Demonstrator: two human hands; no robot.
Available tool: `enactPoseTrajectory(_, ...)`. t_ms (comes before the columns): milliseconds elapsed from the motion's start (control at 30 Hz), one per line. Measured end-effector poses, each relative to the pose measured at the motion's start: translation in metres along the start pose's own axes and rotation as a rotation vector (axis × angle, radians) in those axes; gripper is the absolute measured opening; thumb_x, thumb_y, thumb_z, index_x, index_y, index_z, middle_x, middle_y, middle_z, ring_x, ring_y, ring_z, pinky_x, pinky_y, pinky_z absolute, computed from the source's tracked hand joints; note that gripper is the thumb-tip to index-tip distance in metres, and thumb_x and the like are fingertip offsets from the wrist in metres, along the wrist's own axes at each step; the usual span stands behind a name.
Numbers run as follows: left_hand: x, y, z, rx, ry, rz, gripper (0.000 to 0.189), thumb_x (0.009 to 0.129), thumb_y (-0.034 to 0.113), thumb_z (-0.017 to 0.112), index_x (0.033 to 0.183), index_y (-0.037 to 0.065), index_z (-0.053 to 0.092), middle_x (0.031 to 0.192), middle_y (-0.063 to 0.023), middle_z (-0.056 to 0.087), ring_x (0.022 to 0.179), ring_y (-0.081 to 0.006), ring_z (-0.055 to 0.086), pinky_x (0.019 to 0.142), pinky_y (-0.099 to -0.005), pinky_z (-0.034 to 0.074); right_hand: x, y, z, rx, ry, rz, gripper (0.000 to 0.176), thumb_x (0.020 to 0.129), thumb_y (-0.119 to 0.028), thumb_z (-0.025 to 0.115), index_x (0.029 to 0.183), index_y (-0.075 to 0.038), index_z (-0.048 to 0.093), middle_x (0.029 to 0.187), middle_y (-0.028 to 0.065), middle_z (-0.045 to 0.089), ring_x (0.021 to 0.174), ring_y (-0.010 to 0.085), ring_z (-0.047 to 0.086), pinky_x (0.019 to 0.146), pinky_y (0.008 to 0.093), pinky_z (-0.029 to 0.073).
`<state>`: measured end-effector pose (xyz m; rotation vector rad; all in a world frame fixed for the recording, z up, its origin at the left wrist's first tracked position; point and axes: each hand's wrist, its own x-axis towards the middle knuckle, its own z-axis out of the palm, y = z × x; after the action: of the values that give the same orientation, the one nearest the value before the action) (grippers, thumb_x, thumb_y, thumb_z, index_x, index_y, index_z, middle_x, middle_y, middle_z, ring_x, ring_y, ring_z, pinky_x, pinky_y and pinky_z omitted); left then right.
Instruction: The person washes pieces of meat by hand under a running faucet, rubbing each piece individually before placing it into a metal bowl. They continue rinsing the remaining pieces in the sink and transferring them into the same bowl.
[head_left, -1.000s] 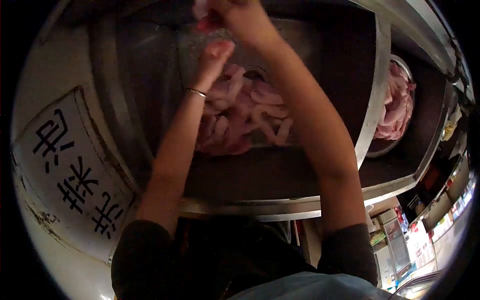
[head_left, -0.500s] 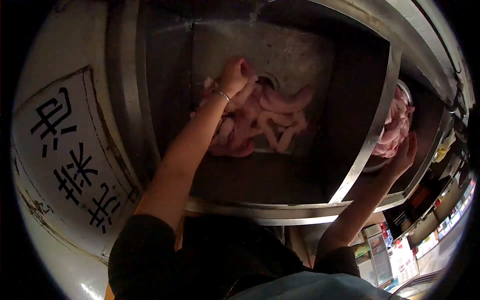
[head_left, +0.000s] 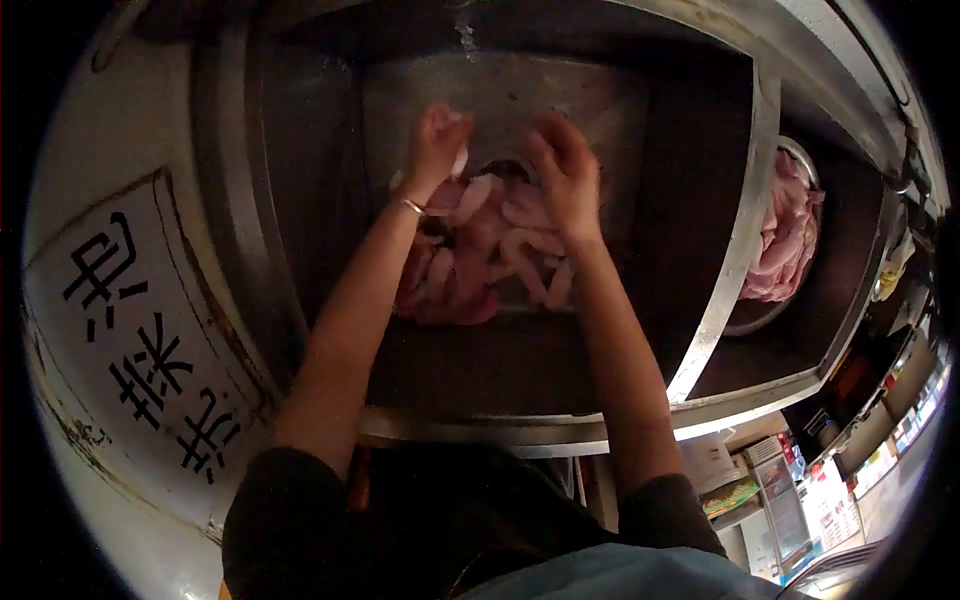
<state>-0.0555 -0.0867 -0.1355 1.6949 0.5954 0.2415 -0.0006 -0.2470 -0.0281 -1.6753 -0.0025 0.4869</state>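
Note:
Pale pink, tube-like pieces of raw meat (head_left: 475, 255) lie in a heap on the floor of the large metal sink basin (head_left: 610, 90). Above the heap's far left side, my left hand (head_left: 437, 145) is closed, with a pale bit of the meat showing at its fingers. My right hand (head_left: 568, 175) hovers over the heap's right side, blurred by motion. Its fingers are curved and apart, and I see nothing held in them. Part of the meat is hidden behind my right hand and forearm.
In the smaller basin on the right, a round metal bowl (head_left: 755, 322) holds more raw pink meat (head_left: 785, 235). A metal divider (head_left: 738, 255) separates the basins. The sink's front rim (head_left: 480, 430) runs before my body. A sign with black characters (head_left: 150, 330) is at left.
My right hand has left the meat in the right-hand bowl and crossed the divider into the large basin. My left hand has shifted slightly left in view, still closed.

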Motion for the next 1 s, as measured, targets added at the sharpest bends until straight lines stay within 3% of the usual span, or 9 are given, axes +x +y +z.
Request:
enactPoseTrajectory(67,0.021,0.060,0.001,-0.409,0.071,-0.351,0.018,0.077,0.019,0.063,0.074,0.007,0.049,0.063,0.0000,0.052,0.057,-0.0074,0.048,0.051,-0.0237,0.040,0.020,0.002,0.026,0.087,-0.056,-0.037,0.028,0.082,-0.013,0.054,0.106,0.001,0.051,0.100,0.0085,0.056,0.092,0.0137,0.052,0.080,0.0257,0.041)
enactPoseTrajectory(233,0.056,0.136,-0.004,-0.249,0.069,0.061,0.019,0.078,0.019,0.061,0.073,0.005,0.049,0.063,0.0004,0.052,0.061,-0.0069,0.049,0.058,-0.0219,0.041,0.061,-0.008,0.053,0.091,-0.249,-0.213,0.038,0.083,-0.025,0.054,0.109,0.002,0.049,0.096,0.0119,0.058,0.088,0.0163,0.054,0.076,0.0281,0.043)
enactPoseTrajectory(400,0.068,0.147,-0.022,0.184,-0.043,-0.046,0.030,0.080,0.031,0.056,0.089,0.003,0.054,0.081,-0.0024,0.056,0.074,-0.0104,0.053,0.065,-0.0231,0.043,0.071,-0.026,0.065,0.220,-0.368,-0.087,0.034,0.084,-0.025,0.052,0.105,0.002,0.048,0.081,0.0065,0.058,0.073,0.0119,0.053,0.065,0.0263,0.044)
enactPoseTrajectory(500,0.072,0.138,-0.021,-0.049,0.003,0.440,0.027,0.083,0.029,0.052,0.089,0.003,0.054,0.085,-0.0019,0.056,0.077,-0.0108,0.053,0.066,-0.0241,0.043,0.079,-0.042,0.069,0.241,-0.285,-0.256,0.030,0.082,-0.017,0.054,0.105,0.002,0.048,0.077,0.0036,0.057,0.066,0.0090,0.051,0.059,0.0240,0.043)
enactPoseTrajectory(567,0.071,0.115,-0.032,0.342,0.100,0.677,0.025,0.087,0.028,0.045,0.093,0.005,0.053,0.087,0.0002,0.054,0.080,-0.0100,0.052,0.066,-0.0234,0.042,0.078,-0.063,0.067,0.216,-0.287,-0.279,0.029,0.080,-0.013,0.055,0.104,0.002,0.048,0.076,0.0034,0.056,0.066,0.0082,0.051,0.057,0.0232,0.043)
enactPoseTrajectory(667,0.045,0.159,-0.017,-0.444,0.129,0.107,0.037,0.085,0.040,0.047,0.089,0.004,0.050,0.075,0.0024,0.053,0.069,-0.0055,0.048,0.055,-0.0214,0.039,0.081,-0.063,0.069,0.156,-0.268,-0.366,0.028,0.077,-0.009,0.057,0.101,0.002,0.049,0.076,0.0036,0.057,0.065,0.0076,0.052,0.056,0.0225,0.043)
enactPoseTrajectory(767,0.026,0.120,-0.015,-0.501,-0.190,-0.159,0.039,0.090,0.045,0.031,0.109,0.012,0.044,0.087,0.0043,0.049,0.076,-0.0056,0.043,0.070,-0.0217,0.035,0.088,-0.076,0.075,0.235,-0.270,-0.532,0.026,0.075,-0.006,0.058,0.099,0.001,0.050,0.077,0.0046,0.057,0.063,0.0080,0.053,0.054,0.0223,0.044)
enactPoseTrajectory(933,0.026,0.096,-0.024,-0.487,-0.537,-0.166,0.051,0.089,0.048,0.026,0.122,0.011,0.037,0.103,0.0006,0.049,0.088,-0.0089,0.044,0.079,-0.0245,0.035,0.088,-0.092,0.060,0.041,-0.377,-0.284,0.029,0.072,0.000,0.056,0.100,-0.002,0.049,0.076,0.0066,0.057,0.062,0.0094,0.055,0.053,0.0219,0.045)
enactPoseTrajectory(1000,0.026,0.094,-0.017,-0.339,-0.332,0.044,0.052,0.083,0.055,0.038,0.087,0.005,0.052,0.068,0.0023,0.050,0.055,-0.0067,0.043,0.047,-0.0222,0.033,0.089,-0.085,0.065,0.379,-0.422,-0.299,0.034,0.070,0.000,0.059,0.102,-0.003,0.047,0.076,0.0073,0.057,0.063,0.0098,0.055,0.052,0.0213,0.044)
